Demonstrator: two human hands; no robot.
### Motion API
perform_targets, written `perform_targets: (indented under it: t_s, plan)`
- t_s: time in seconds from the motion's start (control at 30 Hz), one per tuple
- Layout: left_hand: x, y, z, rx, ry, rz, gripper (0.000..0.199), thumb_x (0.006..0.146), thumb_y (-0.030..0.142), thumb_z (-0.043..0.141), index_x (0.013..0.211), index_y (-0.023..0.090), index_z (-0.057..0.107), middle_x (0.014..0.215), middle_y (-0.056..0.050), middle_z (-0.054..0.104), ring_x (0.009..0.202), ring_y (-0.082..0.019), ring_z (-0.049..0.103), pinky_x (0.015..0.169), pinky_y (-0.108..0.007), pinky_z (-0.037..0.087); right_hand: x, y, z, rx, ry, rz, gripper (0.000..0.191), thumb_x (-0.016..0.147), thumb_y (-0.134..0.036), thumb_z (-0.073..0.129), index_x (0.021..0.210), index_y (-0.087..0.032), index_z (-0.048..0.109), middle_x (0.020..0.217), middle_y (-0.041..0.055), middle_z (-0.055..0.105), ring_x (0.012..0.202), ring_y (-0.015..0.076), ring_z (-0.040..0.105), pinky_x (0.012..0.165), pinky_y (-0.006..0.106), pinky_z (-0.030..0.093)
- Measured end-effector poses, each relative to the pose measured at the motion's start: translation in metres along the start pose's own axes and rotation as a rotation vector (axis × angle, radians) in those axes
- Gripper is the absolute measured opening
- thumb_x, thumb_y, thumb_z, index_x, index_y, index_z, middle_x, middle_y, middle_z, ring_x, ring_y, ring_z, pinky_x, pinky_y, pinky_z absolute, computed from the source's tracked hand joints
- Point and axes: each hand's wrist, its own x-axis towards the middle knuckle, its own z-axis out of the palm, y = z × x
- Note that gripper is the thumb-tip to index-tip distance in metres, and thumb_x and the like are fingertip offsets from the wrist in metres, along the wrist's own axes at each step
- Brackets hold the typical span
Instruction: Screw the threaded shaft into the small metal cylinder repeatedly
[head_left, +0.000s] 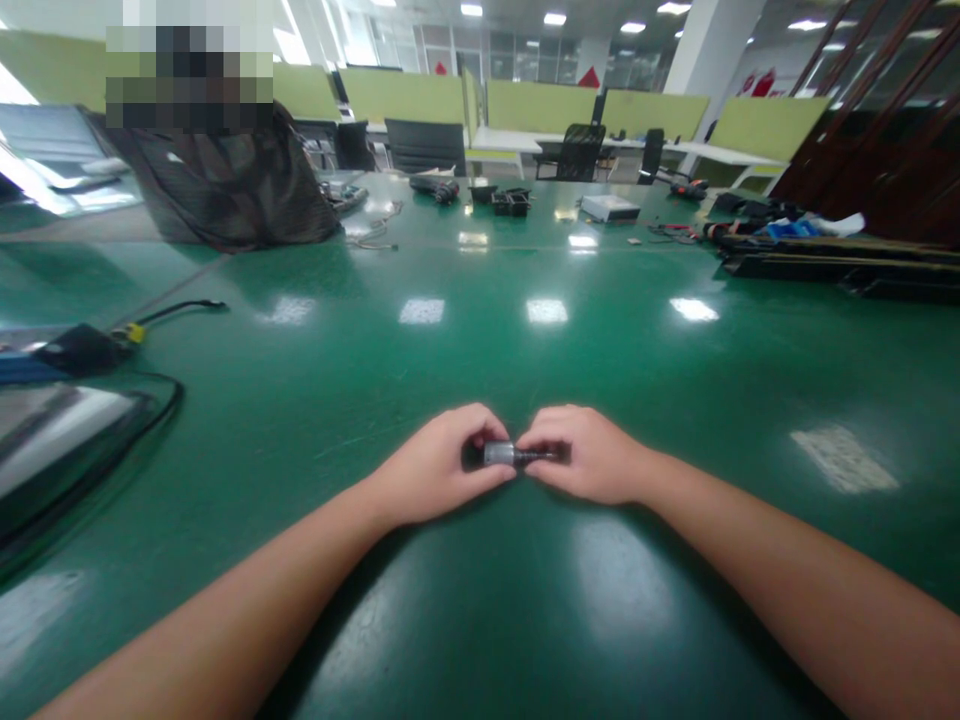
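My left hand [455, 462] is closed around a small dark cylindrical piece with a grey middle section [499, 454], held between thumb and fingers just over the green table. From the right, my right hand [589, 452] pinches the slim dark shaft [536, 456] that lines up with this piece. The fingertips of both hands nearly meet around it. Whether the shaft and the cylinder are one part or two joined parts I cannot tell. Fingers hide parts of both ends.
The glossy green table [480, 350] reflects ceiling lights. At left lie a device with a black cable [169, 405] and a yellow-tipped connector [135, 333]. A person in dark clothing [232, 185] sits beyond. A silver box [609, 208] and stacked dark panels [840, 268] lie farther back.
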Motion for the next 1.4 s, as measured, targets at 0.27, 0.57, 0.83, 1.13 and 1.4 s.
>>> perform_targets:
  t_s: [0.27, 0.57, 0.83, 1.13, 1.4]
  plan:
    - [0.0006, -0.0007, 0.0004, 0.015, 0.010, 0.014, 0.021, 0.084, 0.034, 0.073, 0.093, 0.019, 0.063, 0.088, 0.000, 0.064, 0.078, -0.017, 0.061, 0.071, -0.028, 0.044, -0.0004, 0.0001, 0.0025, -0.015, 0.026, -0.022, 0.014, 0.086, -0.020, 0.070, 0.100, -0.019, 0.074, 0.095, 0.0052, 0.073, 0.087, 0.0186, 0.066, 0.083, 0.032, 0.047]
    - [-0.0003, -0.0009, -0.0004, 0.025, -0.003, 0.016, 0.021, 0.085, 0.036, 0.072, 0.094, 0.019, 0.063, 0.088, -0.001, 0.064, 0.079, -0.018, 0.060, 0.071, -0.029, 0.044, 0.0005, -0.0037, 0.0002, -0.008, 0.045, -0.033, 0.012, 0.084, -0.016, 0.069, 0.094, -0.018, 0.074, 0.087, 0.0047, 0.072, 0.080, 0.0171, 0.064, 0.076, 0.029, 0.048]
    - [-0.0010, -0.0012, -0.0001, 0.029, 0.000, 0.003, 0.022, 0.085, 0.036, 0.072, 0.095, 0.019, 0.063, 0.089, -0.001, 0.064, 0.079, -0.018, 0.060, 0.071, -0.029, 0.044, -0.0001, -0.0024, -0.0006, -0.018, 0.046, -0.030, 0.012, 0.082, -0.016, 0.068, 0.092, -0.017, 0.075, 0.083, 0.0042, 0.071, 0.076, 0.0165, 0.063, 0.073, 0.029, 0.046]
    - [-0.0015, 0.0001, -0.0008, 0.014, 0.000, 0.006, 0.021, 0.084, 0.036, 0.072, 0.094, 0.019, 0.064, 0.089, -0.002, 0.066, 0.078, -0.018, 0.061, 0.071, -0.029, 0.045, -0.0014, -0.0009, -0.0015, -0.052, 0.058, 0.001, 0.008, 0.080, -0.023, 0.073, 0.087, -0.018, 0.075, 0.080, 0.0020, 0.072, 0.074, 0.0157, 0.064, 0.070, 0.028, 0.044]
    - [-0.0006, -0.0006, -0.0012, 0.035, -0.008, 0.008, 0.022, 0.085, 0.037, 0.072, 0.095, 0.019, 0.064, 0.090, -0.002, 0.066, 0.079, -0.018, 0.061, 0.072, -0.030, 0.046, -0.0014, 0.0001, -0.0038, -0.039, 0.056, 0.022, 0.005, 0.078, -0.020, 0.072, 0.082, -0.018, 0.074, 0.076, 0.0016, 0.071, 0.071, 0.0152, 0.063, 0.069, 0.027, 0.044]
